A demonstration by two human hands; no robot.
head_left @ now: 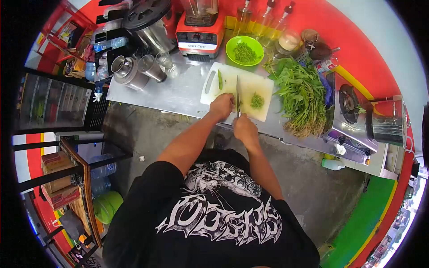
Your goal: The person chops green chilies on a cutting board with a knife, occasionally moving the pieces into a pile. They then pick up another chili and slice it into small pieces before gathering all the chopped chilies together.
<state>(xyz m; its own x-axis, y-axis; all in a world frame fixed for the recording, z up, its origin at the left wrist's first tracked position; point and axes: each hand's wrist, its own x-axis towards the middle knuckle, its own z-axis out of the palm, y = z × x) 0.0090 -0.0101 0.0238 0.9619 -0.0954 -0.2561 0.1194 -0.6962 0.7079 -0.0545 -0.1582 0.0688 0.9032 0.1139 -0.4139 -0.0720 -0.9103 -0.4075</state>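
Note:
A white cutting board [250, 82] lies near the counter's front edge. My right hand [245, 128] is closed round the handle of a knife [238, 91], whose blade points away from me over the board. Just left of the blade, my left hand [222, 106] rests at the board's front edge with its fingers bent together; whatever they hold is too small to make out. A green pod [220, 79] lies on the board's left part. To the right of the knife sits a small pile of chopped greens [257, 101]. Behind the board, a lime-green bowl [255, 45] holds more chopped greens.
Leafy greens with roots [300, 91] are heaped right of the board, beside a gas stove [351, 105] with a metal pot [388, 120]. A red blender [199, 38], glass bottles [262, 22] and a steel shaker [129, 71] stand at the back and left.

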